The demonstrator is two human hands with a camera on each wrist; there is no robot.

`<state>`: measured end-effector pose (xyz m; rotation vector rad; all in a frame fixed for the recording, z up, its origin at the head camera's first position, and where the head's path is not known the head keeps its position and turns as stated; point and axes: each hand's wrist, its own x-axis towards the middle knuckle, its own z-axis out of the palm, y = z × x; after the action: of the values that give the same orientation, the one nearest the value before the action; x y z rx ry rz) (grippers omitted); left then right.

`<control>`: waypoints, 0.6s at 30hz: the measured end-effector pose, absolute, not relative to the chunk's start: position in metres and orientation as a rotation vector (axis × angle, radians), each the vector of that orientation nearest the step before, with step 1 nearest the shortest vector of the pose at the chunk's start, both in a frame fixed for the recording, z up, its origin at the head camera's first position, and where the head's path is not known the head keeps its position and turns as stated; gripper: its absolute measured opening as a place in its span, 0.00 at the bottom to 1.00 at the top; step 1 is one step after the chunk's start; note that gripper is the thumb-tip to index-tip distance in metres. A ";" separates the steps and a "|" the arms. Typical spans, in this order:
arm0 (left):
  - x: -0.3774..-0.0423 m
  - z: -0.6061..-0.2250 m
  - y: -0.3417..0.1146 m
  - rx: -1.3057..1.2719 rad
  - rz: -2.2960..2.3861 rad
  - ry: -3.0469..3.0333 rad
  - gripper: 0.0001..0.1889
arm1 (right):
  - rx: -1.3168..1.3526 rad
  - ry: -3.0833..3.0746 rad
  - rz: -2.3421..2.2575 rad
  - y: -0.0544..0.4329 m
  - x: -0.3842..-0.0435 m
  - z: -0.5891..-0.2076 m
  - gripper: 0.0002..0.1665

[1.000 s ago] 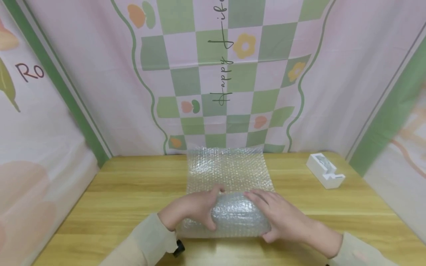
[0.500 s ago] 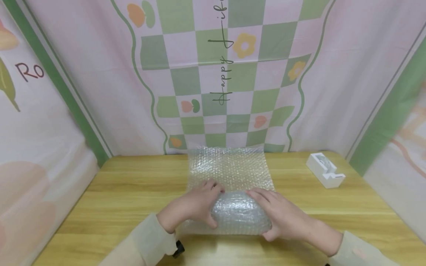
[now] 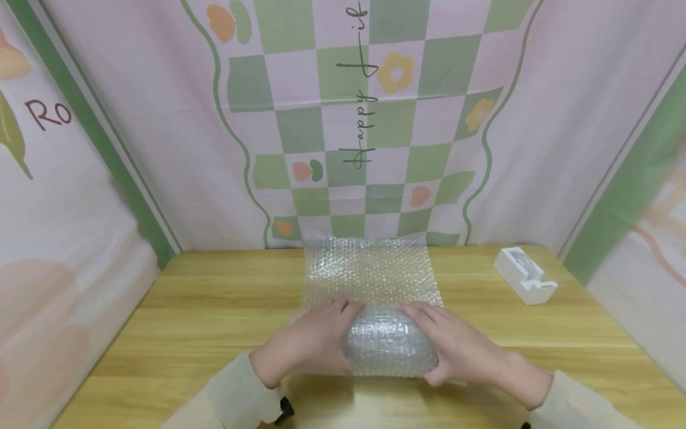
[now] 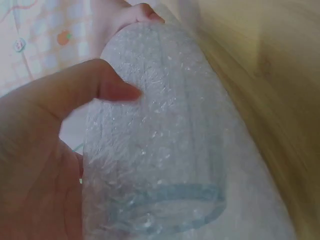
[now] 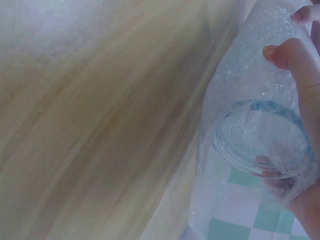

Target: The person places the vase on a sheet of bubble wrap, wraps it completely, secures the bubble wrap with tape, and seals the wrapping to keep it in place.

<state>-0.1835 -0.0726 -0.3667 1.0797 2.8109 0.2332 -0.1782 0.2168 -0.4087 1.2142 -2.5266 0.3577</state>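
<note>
A clear glass vessel (image 5: 252,106) lies on its side, rolled up in bubble wrap (image 3: 370,271); its round end shows through the layers in both wrist views. The flat, unrolled part of the sheet stretches from the roll toward the back of the table. My left hand (image 3: 318,339) grips the roll's left end, thumb (image 4: 117,90) pressed on the near side and fingers over the top. At the right end my right hand (image 3: 461,348) holds it the same way, its thumb (image 5: 287,52) against the wrap. Loose wrap sticks out past the glass at the ends.
A white tape dispenser (image 3: 525,277) with a roll of tape stands at the back right of the wooden table (image 3: 225,298). Behind the table hangs a checkered, printed curtain (image 3: 386,125), which the far edge of the bubble wrap reaches.
The left fingers, first tucked lower, have come up over the top of the roll. The roll has shifted slightly away from me; the right hand has barely moved.
</note>
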 end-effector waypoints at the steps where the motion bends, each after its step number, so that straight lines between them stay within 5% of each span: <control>1: -0.183 -0.368 -0.072 1.073 0.233 2.812 0.55 | 1.219 -2.528 0.358 0.217 -0.179 -0.409 0.72; 18: -0.183 -0.384 -0.069 1.129 0.143 2.926 0.64 | 1.233 -2.567 0.427 0.217 -0.185 -0.407 0.70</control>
<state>-0.1833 -0.0693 -0.3838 1.1288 2.9257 0.1435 -0.1846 0.2167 -0.4070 1.2330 -2.5668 0.4267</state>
